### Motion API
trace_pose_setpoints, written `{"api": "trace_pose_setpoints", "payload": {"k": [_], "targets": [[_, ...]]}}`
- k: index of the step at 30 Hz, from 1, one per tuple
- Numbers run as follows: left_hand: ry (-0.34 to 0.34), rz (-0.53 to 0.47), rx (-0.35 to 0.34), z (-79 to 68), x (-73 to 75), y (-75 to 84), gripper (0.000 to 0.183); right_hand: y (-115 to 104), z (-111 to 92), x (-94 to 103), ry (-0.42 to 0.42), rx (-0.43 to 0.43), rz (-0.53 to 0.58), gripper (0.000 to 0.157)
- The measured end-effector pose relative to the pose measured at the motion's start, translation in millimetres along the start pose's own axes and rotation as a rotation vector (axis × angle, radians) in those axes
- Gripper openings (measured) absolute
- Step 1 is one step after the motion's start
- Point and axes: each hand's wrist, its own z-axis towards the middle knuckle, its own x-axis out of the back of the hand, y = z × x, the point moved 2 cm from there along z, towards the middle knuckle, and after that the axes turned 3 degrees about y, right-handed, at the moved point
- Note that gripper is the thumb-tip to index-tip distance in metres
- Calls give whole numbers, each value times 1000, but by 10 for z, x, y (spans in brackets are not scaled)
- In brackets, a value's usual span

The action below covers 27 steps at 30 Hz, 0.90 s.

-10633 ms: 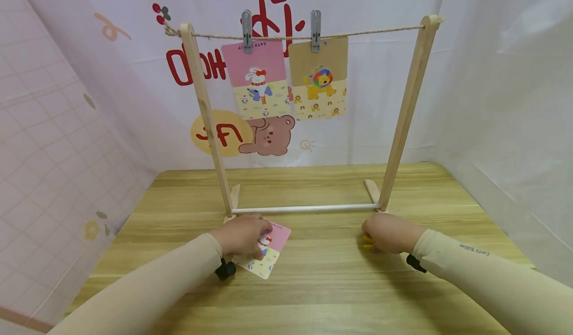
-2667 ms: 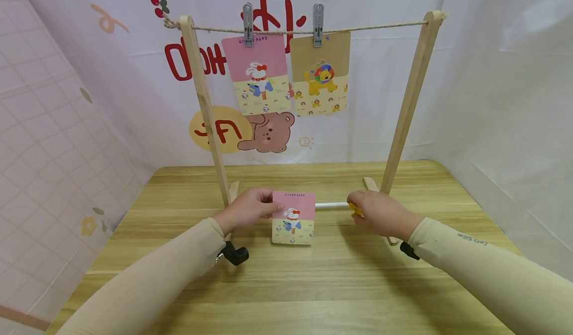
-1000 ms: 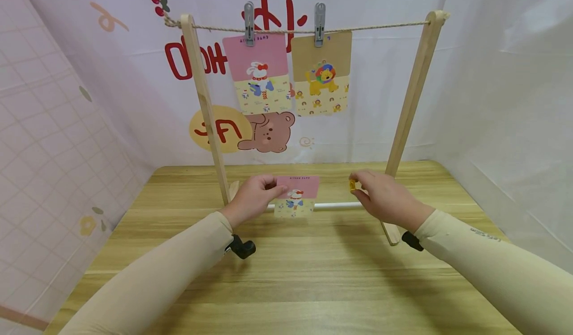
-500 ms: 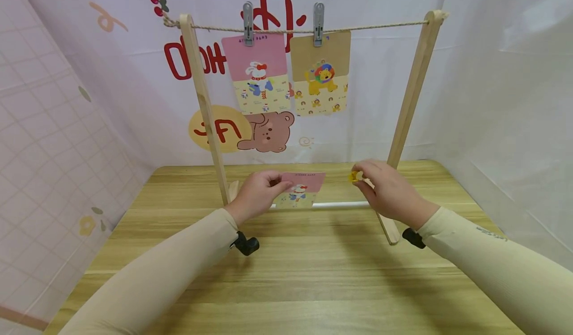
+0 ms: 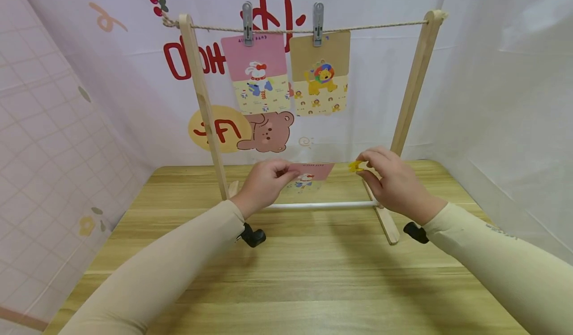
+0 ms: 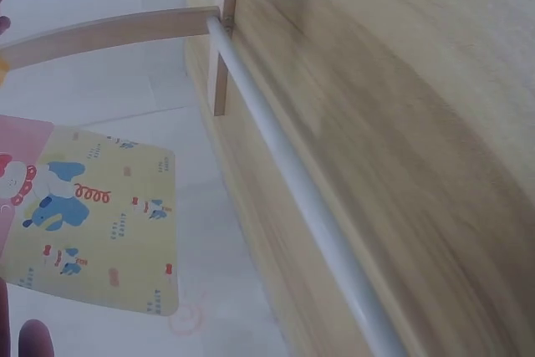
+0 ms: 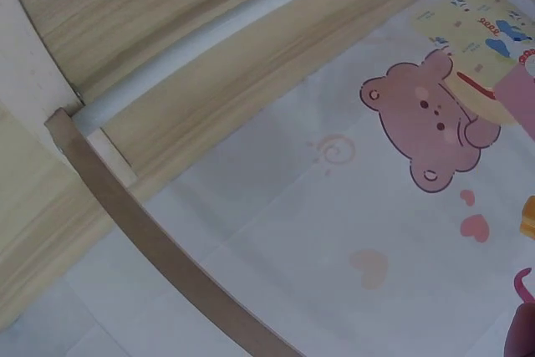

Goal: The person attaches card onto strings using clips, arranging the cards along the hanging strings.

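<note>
My left hand (image 5: 264, 183) pinches a pink and cream card (image 5: 315, 171) with a rabbit picture by its left edge, in the air over the white rod. In the left wrist view the card (image 6: 109, 215) shows its cream half, with fingertips at the lower left corner. A small yellow clip (image 5: 355, 166) is pinched between thumb and fingers of my right hand (image 5: 389, 176), apart from the card on its right. Only an edge of the yellow clip (image 7: 528, 216) enters the right wrist view. Overhead, a rabbit card (image 5: 257, 76) and a lion card (image 5: 320, 74) hang from a rope (image 5: 371, 28).
Grey clothespins (image 5: 247, 24) hold the hanging cards. The wooden frame has a left post (image 5: 203, 96), a right post (image 5: 414, 84) and a white rod (image 5: 322, 206) low between them. It stands on a wood-grain table (image 5: 304, 275), before a printed cloth backdrop (image 5: 367, 126).
Earlier, the card lay on the table under my left hand. Both hands have since risen, lifting card and yellow clip above the rod. The card now tilts away more.
</note>
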Motion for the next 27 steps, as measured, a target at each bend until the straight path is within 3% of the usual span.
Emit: {"api": "trace_pose_setpoints", "payload": {"k": [19, 27], "targets": [[45, 87, -131, 238, -31, 308, 20, -59, 169, 264, 110, 4, -24, 33], [60, 85, -190, 354, -53, 439, 20, -58, 234, 371, 132, -5, -29, 28]]}}
